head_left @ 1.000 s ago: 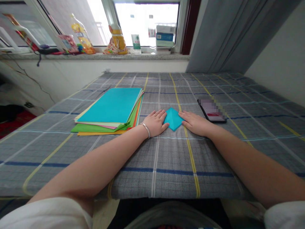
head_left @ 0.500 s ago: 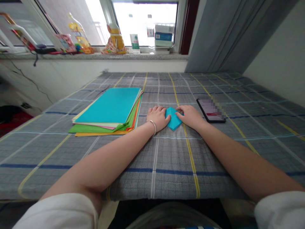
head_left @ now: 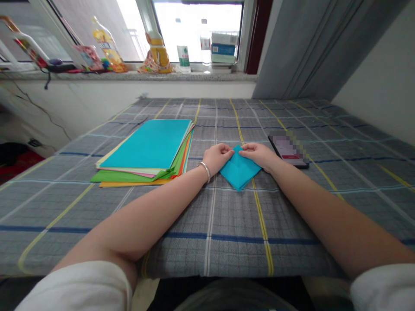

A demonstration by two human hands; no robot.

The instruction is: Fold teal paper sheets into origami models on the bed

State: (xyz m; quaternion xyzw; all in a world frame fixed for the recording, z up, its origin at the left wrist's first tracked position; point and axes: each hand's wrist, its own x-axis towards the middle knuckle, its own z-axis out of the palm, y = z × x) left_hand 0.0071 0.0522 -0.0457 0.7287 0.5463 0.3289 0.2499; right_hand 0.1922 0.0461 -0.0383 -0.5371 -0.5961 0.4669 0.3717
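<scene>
Well, cloth: a grey checked cloth (head_left: 227, 246) with blue and yellow stripes lies under everything.

Left hand: the left hand (head_left: 218, 157) is curled and closed on the paper's upper left edge, with a silver bangle (head_left: 204, 171) on the wrist.

Right hand: the right hand (head_left: 256, 155) is curled, its fingertips (head_left: 244, 147) pinching the paper's upper right edge.

Paper: the folded teal paper (head_left: 239, 171) lies flat on the cloth between both hands, as a rough diamond.

Left side: a stack of coloured paper (head_left: 142, 149), teal on top, sits just beside the left hand.

Right side: a black phone (head_left: 288, 150) lies near the right hand, its screen blurred.

Far: a stone windowsill (head_left: 129, 77) holds plastic bottles (head_left: 205, 43) and boxes (head_left: 224, 47).
</scene>
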